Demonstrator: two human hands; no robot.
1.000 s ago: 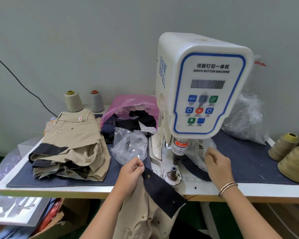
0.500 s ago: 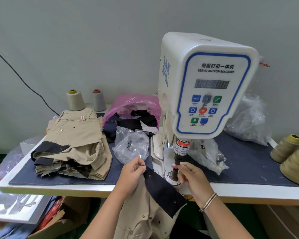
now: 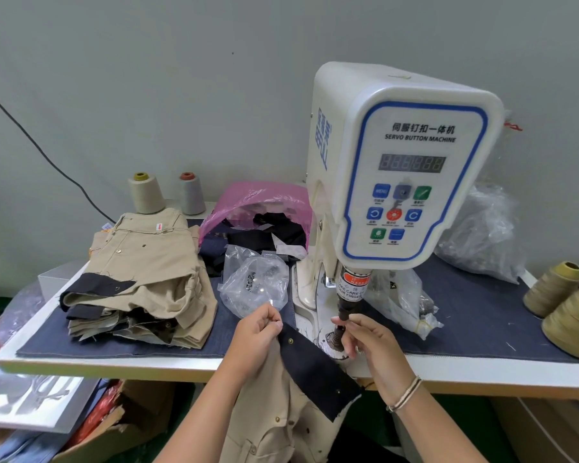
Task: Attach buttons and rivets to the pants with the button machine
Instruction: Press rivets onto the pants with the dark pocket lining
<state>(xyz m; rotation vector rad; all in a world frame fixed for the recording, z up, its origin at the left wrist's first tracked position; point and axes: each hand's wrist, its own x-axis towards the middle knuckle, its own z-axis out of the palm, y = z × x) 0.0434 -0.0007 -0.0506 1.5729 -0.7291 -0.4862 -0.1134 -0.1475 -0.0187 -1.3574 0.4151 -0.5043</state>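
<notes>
Whatever the right hand (image 3: 370,342) pinches at its fingertips is too small to make out; the fingers curl against the dark metal punch post (image 3: 343,317) under the white servo button machine (image 3: 395,168). The lower legs of the khaki pants with a dark navy waistband (image 3: 311,362) are cut off by the bottom edge, hanging below the white table edge (image 3: 114,367). The left hand (image 3: 256,339) pinches the waistband's upper corner, thumb and forefinger closed on cloth, wrist raised. Counted: four thread cones, two pale ones (image 3: 146,193) at the back left and two tan ones (image 3: 554,289) at right; one folded stack of khaki pants (image 3: 141,272); one clear plastic bag of metal pieces (image 3: 254,284).
</notes>
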